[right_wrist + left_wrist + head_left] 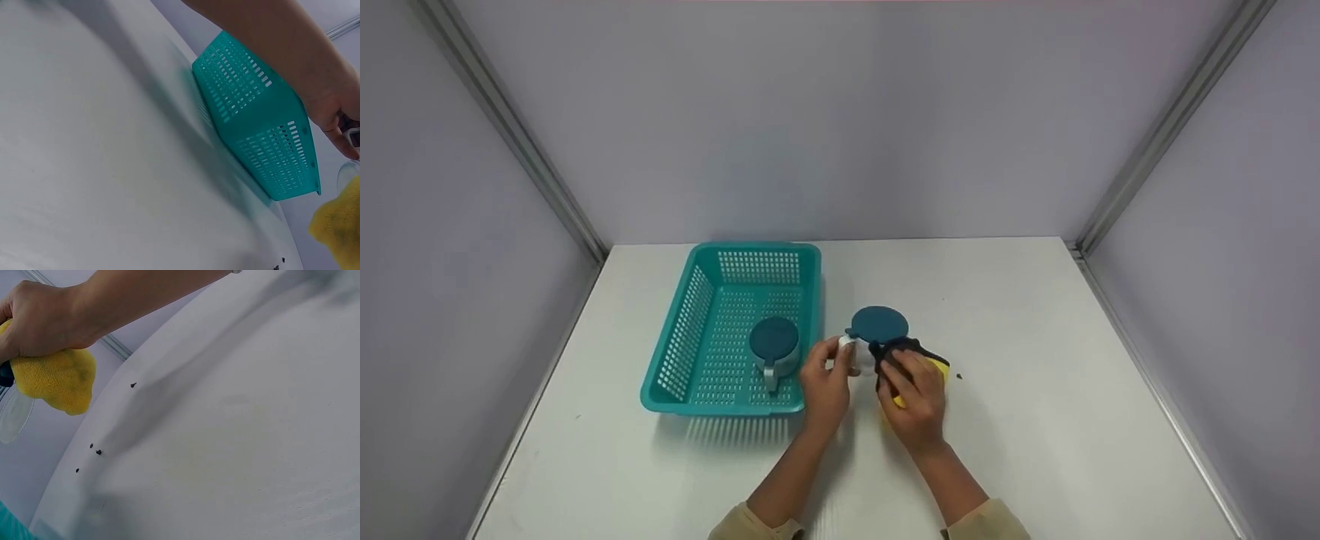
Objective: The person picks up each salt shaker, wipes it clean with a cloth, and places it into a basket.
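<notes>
Near the table's middle in the head view, my left hand (825,386) grips the handle of a small clear jar (865,360). Its dark blue lid (880,324) is flipped back, away from me. My right hand (919,401) holds a black-and-yellow cloth (942,369) bunched against the jar, covering its right part. In the left wrist view, the yellow side of the cloth (56,379) hangs below the right hand. The right wrist view shows the left hand (332,104) curled round the handle, with the jar mostly out of frame.
Left of my hands is a teal plastic basket (731,410). A similar jar (774,339) with its blue lid down stands inside it, handle toward me. Several small dark bits (98,451) lie on the white table (1072,420). Grey walls (840,120) enclose the back and sides.
</notes>
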Demonstrator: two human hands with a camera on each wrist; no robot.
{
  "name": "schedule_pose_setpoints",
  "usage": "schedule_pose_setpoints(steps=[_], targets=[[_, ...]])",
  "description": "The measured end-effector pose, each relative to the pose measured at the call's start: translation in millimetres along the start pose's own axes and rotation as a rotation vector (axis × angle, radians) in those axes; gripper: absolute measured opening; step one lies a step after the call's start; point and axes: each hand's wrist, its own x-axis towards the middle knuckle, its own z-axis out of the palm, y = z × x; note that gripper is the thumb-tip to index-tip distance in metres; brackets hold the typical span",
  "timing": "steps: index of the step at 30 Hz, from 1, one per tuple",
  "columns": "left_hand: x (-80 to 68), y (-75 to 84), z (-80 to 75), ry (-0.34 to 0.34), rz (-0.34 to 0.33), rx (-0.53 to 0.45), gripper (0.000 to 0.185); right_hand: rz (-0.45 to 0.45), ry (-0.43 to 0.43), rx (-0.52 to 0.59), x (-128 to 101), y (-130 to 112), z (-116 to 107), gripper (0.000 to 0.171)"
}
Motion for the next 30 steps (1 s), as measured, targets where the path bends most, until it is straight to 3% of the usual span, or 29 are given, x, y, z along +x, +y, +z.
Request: schedule_pose_setpoints(steps=[6,10,25,30], targets=[[1.7,-27.3,0.1,-0.011,-0.022,-0.015,0.014,0.003,0.006,0.011,-2.9,4.1,-4.4,0.02],[2.6,-33.0,-3.1,-0.048,-0.079,-0.028,0.015,0.001,0.02,0.006,-4.3,5.9,-7.0,0.02],[5.1,-28.0,-7.8,-0.088,-0.189,-0.023,0.021,0.003,0.033,0.005,0.4,8.9,-15.2,0.02],[7.7,-24.4,-5.1,-0.099,-0.175,-0.056,0.021,-0.002,0.059,-0.001,4.2,7.7,-14.7,0.02]])
